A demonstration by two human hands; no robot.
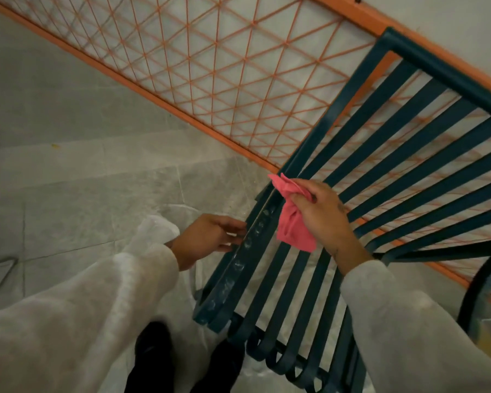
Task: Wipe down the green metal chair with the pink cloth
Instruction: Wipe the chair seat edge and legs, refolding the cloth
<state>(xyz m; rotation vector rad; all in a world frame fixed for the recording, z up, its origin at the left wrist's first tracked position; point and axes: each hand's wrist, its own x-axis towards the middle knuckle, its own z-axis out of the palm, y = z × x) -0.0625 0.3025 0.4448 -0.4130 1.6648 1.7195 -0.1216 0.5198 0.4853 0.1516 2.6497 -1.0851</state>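
The green metal chair [394, 154] fills the right half of the head view, its flat slats running from the backrest down to curled front ends. White smudges mark the leftmost seat slat [238, 270]. My right hand [323, 217] hovers above the seat near the left edge and grips the bunched pink cloth [292, 222], which hangs just over the slats. My left hand [210, 236] rests with its fingertips on the chair's left edge, next to the smudged slat.
An orange railing with rope mesh [210, 66] runs diagonally behind the chair. Grey floor tiles [68, 165] spread to the left. My dark shoes [153, 350] stand on white sheeting by the chair's front corner. A thin metal frame [0, 268] lies at the far left.
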